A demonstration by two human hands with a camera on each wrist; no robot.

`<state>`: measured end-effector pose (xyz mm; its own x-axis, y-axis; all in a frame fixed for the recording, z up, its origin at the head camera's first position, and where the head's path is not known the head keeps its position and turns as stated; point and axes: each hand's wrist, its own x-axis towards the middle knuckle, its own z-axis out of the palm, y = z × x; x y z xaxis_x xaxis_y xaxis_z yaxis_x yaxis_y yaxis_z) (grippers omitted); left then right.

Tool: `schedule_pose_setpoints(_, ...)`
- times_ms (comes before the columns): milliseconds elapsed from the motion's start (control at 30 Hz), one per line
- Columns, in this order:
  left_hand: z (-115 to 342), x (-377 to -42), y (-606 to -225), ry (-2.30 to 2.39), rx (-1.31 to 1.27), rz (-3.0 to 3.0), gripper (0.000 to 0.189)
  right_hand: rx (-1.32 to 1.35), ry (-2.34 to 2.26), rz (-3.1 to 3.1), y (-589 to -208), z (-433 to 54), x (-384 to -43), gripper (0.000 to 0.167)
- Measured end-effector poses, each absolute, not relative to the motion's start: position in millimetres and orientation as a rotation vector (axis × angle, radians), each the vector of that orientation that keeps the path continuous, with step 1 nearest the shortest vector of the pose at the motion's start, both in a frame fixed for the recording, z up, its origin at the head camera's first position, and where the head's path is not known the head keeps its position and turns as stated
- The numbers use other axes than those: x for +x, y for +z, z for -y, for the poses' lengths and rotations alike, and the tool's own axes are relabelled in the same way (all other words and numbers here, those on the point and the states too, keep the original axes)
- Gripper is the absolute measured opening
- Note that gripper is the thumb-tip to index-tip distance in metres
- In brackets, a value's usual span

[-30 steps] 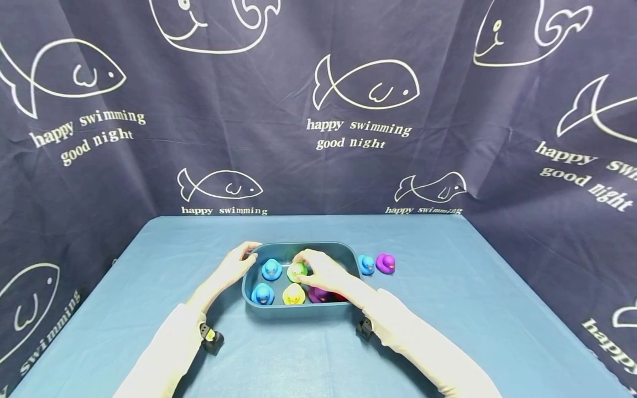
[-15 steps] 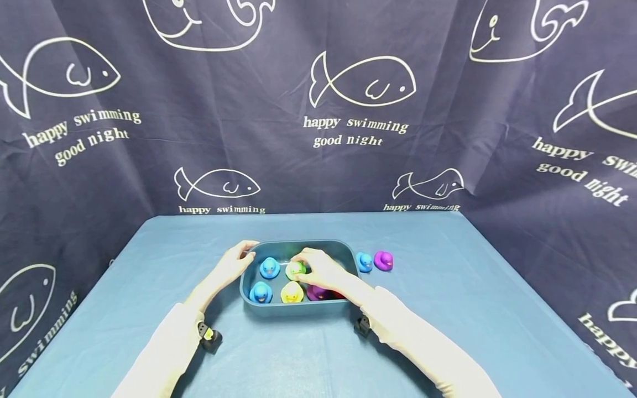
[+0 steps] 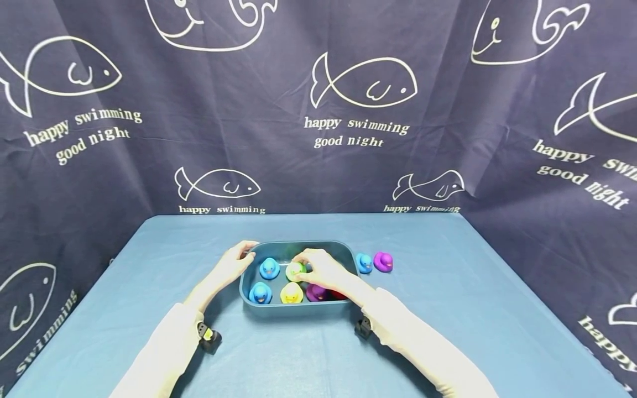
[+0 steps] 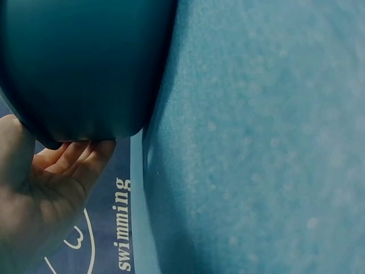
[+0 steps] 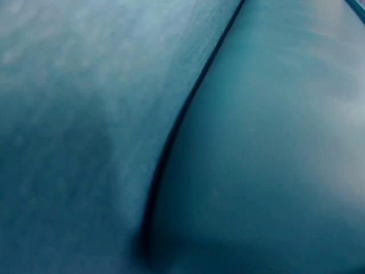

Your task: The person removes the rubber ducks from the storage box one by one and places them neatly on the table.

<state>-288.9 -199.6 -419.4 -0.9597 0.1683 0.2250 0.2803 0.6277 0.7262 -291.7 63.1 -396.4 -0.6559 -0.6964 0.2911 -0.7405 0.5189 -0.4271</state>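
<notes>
A dark teal rectangular bin (image 3: 298, 310) stands on the table in the head view. My left hand (image 3: 234, 265) holds its left end; in the left wrist view, the thumb is at the rim and the fingers (image 4: 85, 162) lie against the outer wall. Inside the bin, my right hand (image 3: 320, 269) pinches a green rubber duck (image 3: 293, 271) between thumb and fingers. Around it sit two blue ducks, one at the back (image 3: 269, 268) and one in front, a yellow duck (image 3: 291, 293) and a purple duck (image 3: 316, 293). My right forearm partly covers a red duck (image 3: 338, 295).
Just outside the bin's right end, a blue duck (image 3: 364, 263) and a purple duck (image 3: 383, 262) rest on the light blue tablecloth (image 3: 278, 359). Dark curtains (image 3: 318, 166) printed with fish enclose the back and both sides. The right wrist view shows only the bin's outer wall (image 5: 256, 142) and cloth.
</notes>
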Motion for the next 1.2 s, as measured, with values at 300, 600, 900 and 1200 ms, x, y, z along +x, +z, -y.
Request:
schedule_pose_setpoints(300,198.1,-288.6,-420.8,-1.248,-0.371,2.706,0.033,1.327,0.833,2.590,-389.6,-70.4,-285.6,0.029)
schedule_pose_setpoints(600,199.2,-291.4,-423.0,-1.248,-0.367,2.706,0.033,1.275,0.802,2.588,-383.7,-79.2,-286.1,0.032)
schedule_pose_setpoints(900,199.7,-292.6,-421.7,-1.267,-0.371,2.702,0.033,1.298,0.808,2.468,-376.8,-95.4,-290.0,0.030)
schedule_pose_setpoints(1200,200.8,-292.7,-421.8,-1.277,-0.361,2.709,0.033,1.270,0.887,2.482,-373.2,-107.5,-291.4,0.034)
